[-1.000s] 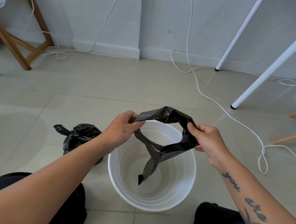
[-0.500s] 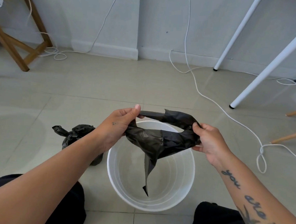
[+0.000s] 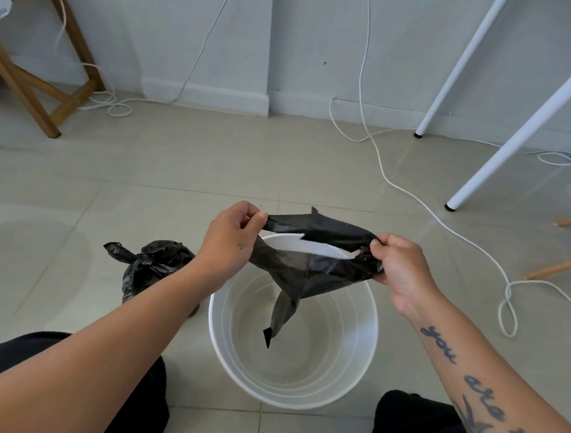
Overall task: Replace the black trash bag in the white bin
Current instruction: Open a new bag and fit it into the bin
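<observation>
The white bin (image 3: pixel 288 398) stands unlined; the knotted full bag (image 3: pixel 155 269) beside the bin's left wall suggests removal is done. The fresh black trash bag (image 3: pixel 314 272) hangs over the bin, tail inside, mouth pinched in the grip of left hand (image 3: pixel 230 243) and right hand (image 3: pixel 402 270); lining remains.

Brightly and evenly lit, soft daylight. Pale sheen on floor (image 3: pixel 27 252) at left of frame. Faint, soft shadows beside bin (image 3: pixel 354 335). Sharp throughout; wide-angle bending toward edges, white legs (image 3: pixel 512 145) slanted at upper right.
</observation>
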